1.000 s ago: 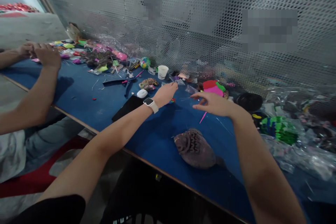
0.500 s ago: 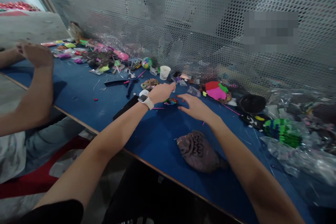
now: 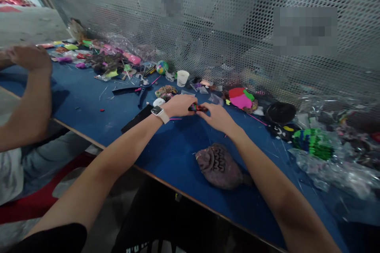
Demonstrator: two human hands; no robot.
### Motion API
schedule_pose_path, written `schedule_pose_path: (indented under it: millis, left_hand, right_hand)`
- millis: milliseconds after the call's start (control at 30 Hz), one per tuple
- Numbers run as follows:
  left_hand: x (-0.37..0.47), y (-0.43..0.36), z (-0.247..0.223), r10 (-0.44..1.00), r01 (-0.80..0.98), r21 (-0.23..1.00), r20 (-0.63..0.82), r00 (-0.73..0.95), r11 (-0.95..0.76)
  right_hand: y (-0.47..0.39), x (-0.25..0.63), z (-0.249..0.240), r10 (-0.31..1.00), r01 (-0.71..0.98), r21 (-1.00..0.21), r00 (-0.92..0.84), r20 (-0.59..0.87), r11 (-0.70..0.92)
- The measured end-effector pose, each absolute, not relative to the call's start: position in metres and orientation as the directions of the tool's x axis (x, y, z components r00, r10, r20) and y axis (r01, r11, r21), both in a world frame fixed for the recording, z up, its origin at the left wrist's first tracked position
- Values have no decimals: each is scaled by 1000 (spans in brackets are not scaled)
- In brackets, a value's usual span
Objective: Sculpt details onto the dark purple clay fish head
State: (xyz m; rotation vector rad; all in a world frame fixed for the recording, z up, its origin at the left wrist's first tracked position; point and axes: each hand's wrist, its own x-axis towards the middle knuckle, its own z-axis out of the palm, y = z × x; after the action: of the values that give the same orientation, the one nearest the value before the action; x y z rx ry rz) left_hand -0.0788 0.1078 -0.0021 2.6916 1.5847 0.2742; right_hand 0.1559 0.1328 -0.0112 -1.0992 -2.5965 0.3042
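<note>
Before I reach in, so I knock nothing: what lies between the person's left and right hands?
In the head view, a small multicolored piece lies between the left hand and the right hand; both appear to touch it.

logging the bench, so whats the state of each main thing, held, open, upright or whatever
Small multicoloured piece, held between left hand and right hand
Pliers-like tool, handles spread open
White cup, upright, open at the top
Grey fish-shaped piece, lying flat
Watch, strapped on
Small white case, looks closed
Black flat item, lying flat, partly hidden
</note>
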Motion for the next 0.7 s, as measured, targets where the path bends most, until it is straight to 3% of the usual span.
schedule_pose_path:
  millis: [233, 467, 700]
  left_hand:
    - [-62, 96, -1, 829, 854, -18, 229, 510, -520]
    - [-64, 103, -15, 767, 806, 25, 326, 552, -591]
    - [-65, 109, -10, 702, 752, 94, 450, 552, -652]
  right_hand:
    - [127, 163, 4, 696, 631, -299, -677, 238, 716]
    - [135, 166, -2, 660, 603, -273, -651, 374, 749]
    - [128, 179, 27, 659, 540, -378, -631, 410, 752]
